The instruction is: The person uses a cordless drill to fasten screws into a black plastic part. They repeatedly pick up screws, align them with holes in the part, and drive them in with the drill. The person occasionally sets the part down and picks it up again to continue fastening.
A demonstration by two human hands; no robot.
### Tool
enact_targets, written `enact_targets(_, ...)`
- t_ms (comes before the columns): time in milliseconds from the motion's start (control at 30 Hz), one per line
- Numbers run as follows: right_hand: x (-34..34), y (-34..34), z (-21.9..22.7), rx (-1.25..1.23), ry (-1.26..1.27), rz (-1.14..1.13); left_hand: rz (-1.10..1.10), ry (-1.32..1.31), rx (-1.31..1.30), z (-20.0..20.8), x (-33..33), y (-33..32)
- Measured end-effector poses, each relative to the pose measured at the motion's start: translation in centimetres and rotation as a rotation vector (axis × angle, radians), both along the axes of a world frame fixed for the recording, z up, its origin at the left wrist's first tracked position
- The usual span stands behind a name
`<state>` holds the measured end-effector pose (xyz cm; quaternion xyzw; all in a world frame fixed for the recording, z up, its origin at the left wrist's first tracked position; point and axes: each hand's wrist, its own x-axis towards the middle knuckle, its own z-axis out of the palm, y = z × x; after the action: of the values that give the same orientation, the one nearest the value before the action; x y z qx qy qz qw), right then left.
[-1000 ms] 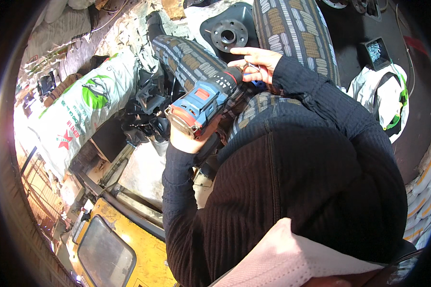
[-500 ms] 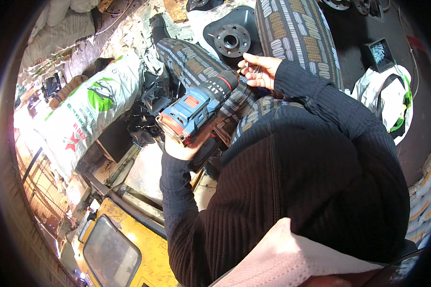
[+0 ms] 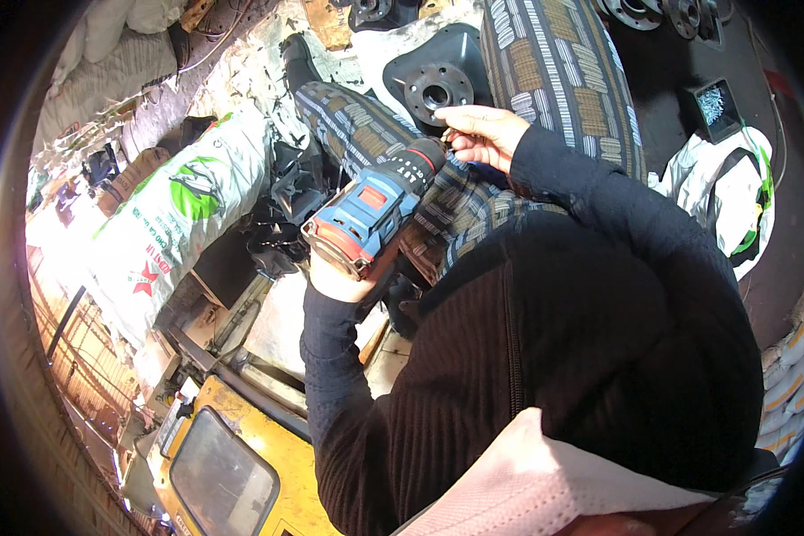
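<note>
A blue and red cordless drill lies across my lap side, its chuck aimed away and to the right. My left hand is wrapped round its grip, mostly hidden under the body. Right at the chuck's tip, my right hand pinches small, thin metal pieces that look like screws; fingers partly hide them. Just beyond, between my legs, sits a black moulded part with a round metal flange on it, holes round its centre bore.
A small dark box of bluish screws stands at the right, above a white and green bag. More round flanges lie at the upper right. At the left are a large white sack, black scraps and a yellow machine.
My right hand has moved slightly left and down to the chuck's tip, and its fingers have closed together. The drill has shifted a little to the right.
</note>
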<state>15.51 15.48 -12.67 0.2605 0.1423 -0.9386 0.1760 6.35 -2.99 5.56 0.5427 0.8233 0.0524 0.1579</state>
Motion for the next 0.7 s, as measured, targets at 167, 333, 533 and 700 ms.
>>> enact_targets(167,1.2,-0.8,-0.5,0.128,-0.196,0.128,0.120,-0.027,0.009,-0.7,-1.8,1.2)
enact_targets(333,0.6,-1.8,-2.1,0.252,-0.371,0.137,0.088,-0.082,0.023,-3.2,-4.3,2.4)
enact_targets(533,-0.9,-2.5,-4.1,0.270,-0.331,0.103,0.257,-0.189,-0.108,-4.5,-5.1,3.8)
enact_targets(700,-0.6,-3.0,-4.5,0.316,-0.286,0.086,0.021,-0.167,-0.220,-3.4,-6.2,5.8)
